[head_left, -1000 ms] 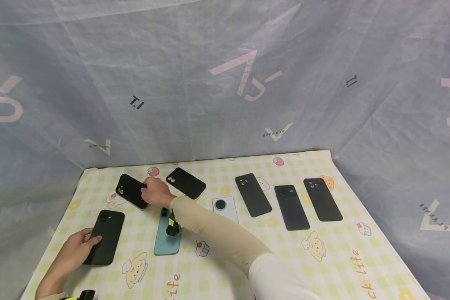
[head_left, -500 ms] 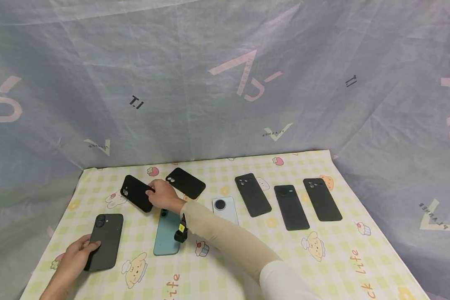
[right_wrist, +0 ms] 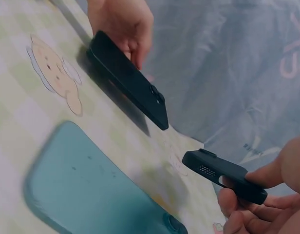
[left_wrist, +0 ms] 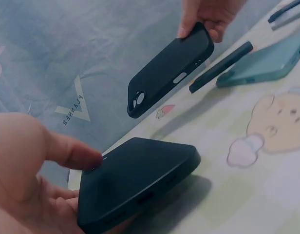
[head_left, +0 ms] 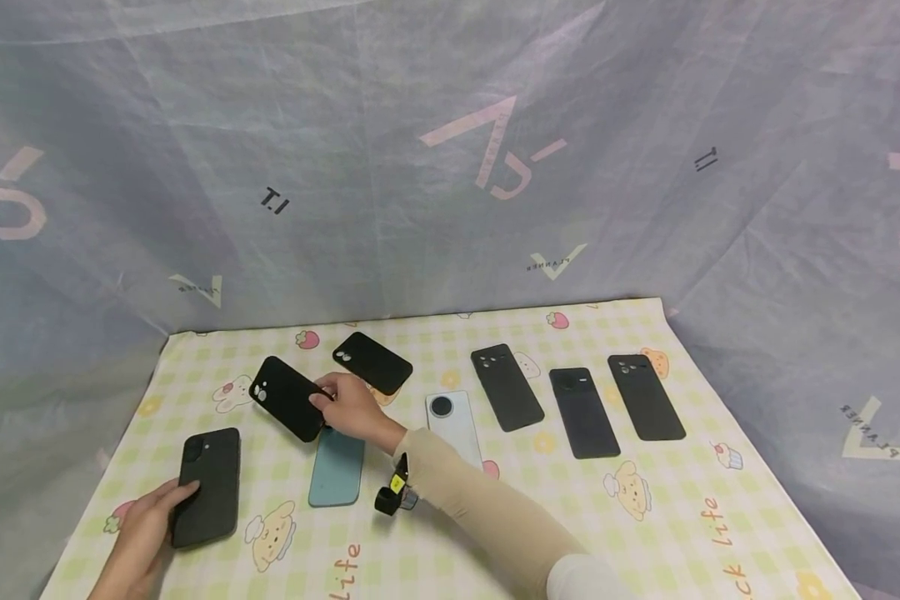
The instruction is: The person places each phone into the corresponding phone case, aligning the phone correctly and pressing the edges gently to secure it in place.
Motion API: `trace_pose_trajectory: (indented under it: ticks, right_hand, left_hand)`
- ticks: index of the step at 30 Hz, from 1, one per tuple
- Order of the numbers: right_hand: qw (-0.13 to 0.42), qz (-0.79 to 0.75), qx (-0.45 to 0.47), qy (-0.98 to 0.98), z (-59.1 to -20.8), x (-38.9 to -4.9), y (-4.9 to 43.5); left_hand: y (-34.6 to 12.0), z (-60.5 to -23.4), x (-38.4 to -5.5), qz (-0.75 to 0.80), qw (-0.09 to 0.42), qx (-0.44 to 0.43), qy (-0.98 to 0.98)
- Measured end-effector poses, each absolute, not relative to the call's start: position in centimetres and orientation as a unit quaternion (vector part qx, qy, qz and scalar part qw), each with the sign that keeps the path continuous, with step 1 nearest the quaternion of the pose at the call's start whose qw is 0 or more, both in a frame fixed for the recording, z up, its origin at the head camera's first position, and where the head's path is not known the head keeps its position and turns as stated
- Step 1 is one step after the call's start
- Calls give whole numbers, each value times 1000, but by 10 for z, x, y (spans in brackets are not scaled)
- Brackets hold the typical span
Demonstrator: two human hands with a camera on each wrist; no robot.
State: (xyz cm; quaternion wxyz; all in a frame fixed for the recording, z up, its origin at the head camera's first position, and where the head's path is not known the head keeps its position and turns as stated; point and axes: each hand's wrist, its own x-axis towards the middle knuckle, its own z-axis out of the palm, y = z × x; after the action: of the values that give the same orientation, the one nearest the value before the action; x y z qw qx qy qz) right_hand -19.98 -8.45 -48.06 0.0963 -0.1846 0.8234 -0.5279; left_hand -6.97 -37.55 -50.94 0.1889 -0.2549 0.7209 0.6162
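In the head view my left hand (head_left: 144,523) grips a black smartphone (head_left: 208,490) by its left edge, thumb over the back. The left wrist view has that phone (left_wrist: 140,178) tilted and raised off the cloth. My right hand (head_left: 358,410) pinches a black phone case (head_left: 287,396) at its right end. Camera cutouts show at the case's far-left corner, and the left wrist view shows the case (left_wrist: 167,68) held above the table. Under the right hand and case lies a teal phone (head_left: 337,473), its upper end hidden in the head view.
Behind the right hand lies another black case (head_left: 373,362) with camera cutouts. A white phone (head_left: 453,425), partly covered by the right forearm, a black case (head_left: 507,387), a dark phone (head_left: 583,414) and another black case (head_left: 647,398) lie rightward. A grey curtain (head_left: 390,208) backs the table.
The right hand has lifted the black case and brought it right and toward the front of the table. The left hand has raised the black phone and turned it more upright in view.
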Motion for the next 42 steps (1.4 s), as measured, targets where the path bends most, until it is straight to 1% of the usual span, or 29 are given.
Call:
trace_pose_trajectory:
  ticks: [6,16,23,27,30,34,42]
  right_hand:
    - [102,-583,-182,786,-484,-182,-74]
    - [139,-661,-154,721,-488,-153,-69]
    - [176,-711,-112,671,-490,-138,-70]
    - [185,-717,-106,664,-489,-132,-73]
    - [191,-727,-107,651,-488,-128,-75]
    - [201,-731,-108,643,-488,-122,-80]
    - [206,-715,-109,659,-489,-115,-91]
  left_hand:
    - [-367,-505,-71,654,187,-254,688]
    - [-346,-502,-76,717,182,-246,626]
    - [-336,-500,-81,747,149,-262,593]
    - [-334,-500,-79,765,126,-270,571]
    - [-331,-500,-77,792,95,-269,540]
    - [-327,-500,-74,829,59,-239,502]
    - [-320,-499,-71,851,41,-167,496]
